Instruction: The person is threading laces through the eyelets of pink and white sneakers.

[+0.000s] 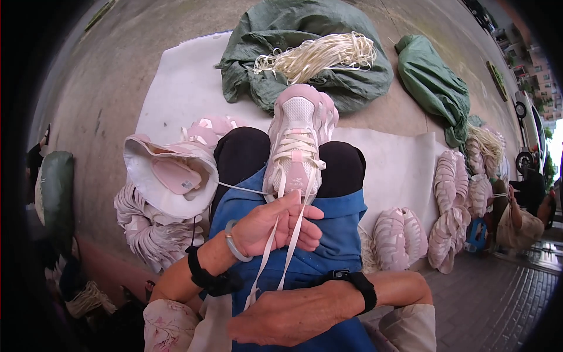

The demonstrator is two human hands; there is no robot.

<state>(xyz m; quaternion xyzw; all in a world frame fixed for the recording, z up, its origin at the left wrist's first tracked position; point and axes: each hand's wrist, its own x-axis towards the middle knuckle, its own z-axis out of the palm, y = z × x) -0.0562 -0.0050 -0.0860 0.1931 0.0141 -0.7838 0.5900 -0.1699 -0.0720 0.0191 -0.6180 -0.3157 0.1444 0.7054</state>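
A pink and white sneaker [296,144] rests between my knees, toe pointing away from me. Cream shoelaces [297,234] are threaded through its eyelets, and their two loose lengths run down toward me. Beside the shoe's collar is my left hand [275,226], palm partly up and fingers apart, with the laces crossing over it. My right hand [287,317] is closed low over my lap around the lace ends; its fingertips are mostly hidden by the back of the hand. A blue apron [346,220] covers my lap.
At my left, a white-lined container [143,188] holds a pink piece, above stacked shoe uppers [158,234]. Ahead, a bundle of laces [322,56] lies on a green sack [252,35]. More pink shoe uppers [399,240] stand at right, near another green sack [431,82] and a seated person [519,220].
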